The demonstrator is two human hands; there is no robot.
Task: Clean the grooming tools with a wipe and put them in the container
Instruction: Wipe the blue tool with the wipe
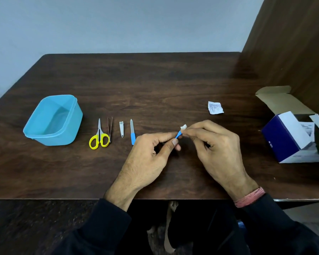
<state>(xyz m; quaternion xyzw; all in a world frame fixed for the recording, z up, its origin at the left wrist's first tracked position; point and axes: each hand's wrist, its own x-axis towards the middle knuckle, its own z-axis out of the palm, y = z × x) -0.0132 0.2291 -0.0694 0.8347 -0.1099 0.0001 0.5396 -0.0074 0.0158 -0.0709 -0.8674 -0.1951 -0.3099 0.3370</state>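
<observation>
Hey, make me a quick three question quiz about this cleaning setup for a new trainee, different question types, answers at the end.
1. True or false: the blue container already holds a tool.
2. Which tool lies closest to the container? A) scissors B) nail clipper C) nail file
3. Fill in: the left hand pinches a small blue tool while the right hand pinches the white ____ against it.

Key: 1 false; 2 A; 3 wipe.
</observation>
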